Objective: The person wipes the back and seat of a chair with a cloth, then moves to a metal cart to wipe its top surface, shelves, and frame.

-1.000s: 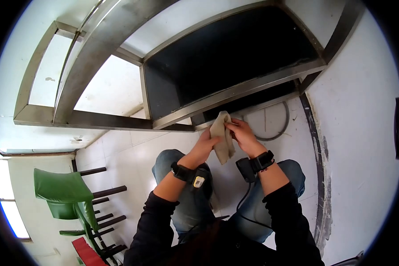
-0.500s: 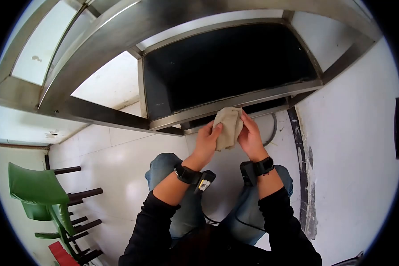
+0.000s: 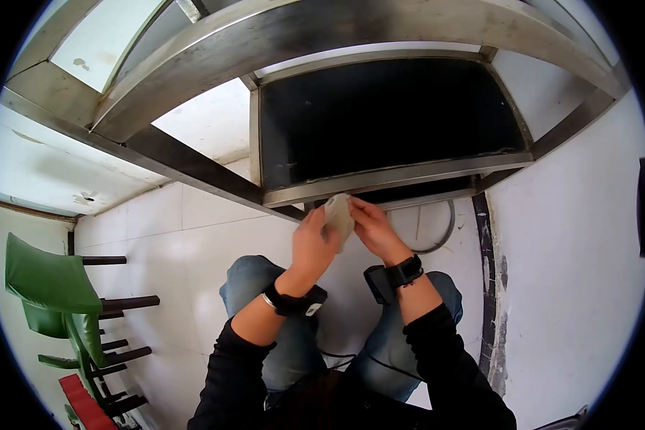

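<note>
A folded beige cloth (image 3: pixel 339 218) is held between both hands, just in front of the lower edge of a metal-framed rack (image 3: pixel 401 174). My left hand (image 3: pixel 312 240) grips its left side, with the thumb and fingers closed round it. On the other side, my right hand (image 3: pixel 374 228) pinches the cloth's upper right edge. The cloth is turned partly edge-on, so its folds are hard to make out. Behind it lies the rack's dark, glossy shelf panel (image 3: pixel 394 115).
Green chairs (image 3: pixel 54 276) and a red one (image 3: pixel 86 403) stand at the left. A grey hose (image 3: pixel 449 229) curves over the tiled floor (image 3: pixel 193 244) under the rack. The white wall (image 3: pixel 566 287) rises close at the right. Dark cables (image 3: pixel 337 356) hang between the knees.
The cloth has been turned from facing the camera to a narrower, more edge-on position. Both hands have shifted left and slightly down; the view has moved a little too.
</note>
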The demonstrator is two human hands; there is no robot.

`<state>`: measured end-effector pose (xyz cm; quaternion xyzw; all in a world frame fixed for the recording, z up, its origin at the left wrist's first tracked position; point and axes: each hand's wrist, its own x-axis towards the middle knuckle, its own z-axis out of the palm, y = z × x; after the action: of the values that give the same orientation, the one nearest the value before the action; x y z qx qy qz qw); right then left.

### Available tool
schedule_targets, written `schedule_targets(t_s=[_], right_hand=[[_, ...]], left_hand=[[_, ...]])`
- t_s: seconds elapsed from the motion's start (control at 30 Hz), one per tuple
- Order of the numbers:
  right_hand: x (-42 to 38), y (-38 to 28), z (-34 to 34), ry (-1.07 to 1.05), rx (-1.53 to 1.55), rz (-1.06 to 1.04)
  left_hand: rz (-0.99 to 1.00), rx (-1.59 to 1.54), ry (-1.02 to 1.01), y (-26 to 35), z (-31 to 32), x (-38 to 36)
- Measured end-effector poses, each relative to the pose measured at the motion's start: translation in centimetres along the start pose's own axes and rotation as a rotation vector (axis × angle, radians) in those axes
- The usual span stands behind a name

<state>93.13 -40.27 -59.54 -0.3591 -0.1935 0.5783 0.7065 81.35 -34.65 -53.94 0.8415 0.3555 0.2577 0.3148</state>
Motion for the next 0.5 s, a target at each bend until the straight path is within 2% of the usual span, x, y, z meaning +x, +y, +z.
schedule_targets(t_s=[0.07, 0.13, 0.2, 0.27, 0.33, 0.4, 0.47, 0.5], right_hand=[[0.3, 0.8, 1.0, -0.021, -0.083, 0.016], [0.7, 2.8, 1.2, 0.009, -0.124, 0.158], [0.5, 5.2, 0.5, 0.053, -0.178, 0.178], [-0.4, 5.9, 0.6, 0.313, -0.116, 0.295], [-1.8, 2.2, 2.4, 0.386, -0.058, 0.308], [-2.4, 0.5, 2.1, 0.455, -0.002, 0.321], [-3.1, 0.0, 0.2, 0.488, 0.051, 0.203], [-3.5, -0.3, -0.5, 0.487, 0.042, 0.212]], left_hand=[[-0.038, 0.085, -0.068, -0.7, -1.4, 0.0], [-0.084, 0.168, -0.133, -1.0, -1.9, -0.3], [-0.084, 0.355, -0.374, -1.5, -1.8, -0.6], [-0.055, 0.389, -0.394, -1.8, -0.3, -1.7], [-0.028, 0.42, -0.41, -2.4, 1.8, -2.8], [0.198, 0.42, -0.458, -3.1, 3.8, -3.4], [0.126, 0.369, -0.465, -0.9, 4.2, -3.2], [0.067, 0.324, -0.475, 0.3, 4.3, -3.1]])
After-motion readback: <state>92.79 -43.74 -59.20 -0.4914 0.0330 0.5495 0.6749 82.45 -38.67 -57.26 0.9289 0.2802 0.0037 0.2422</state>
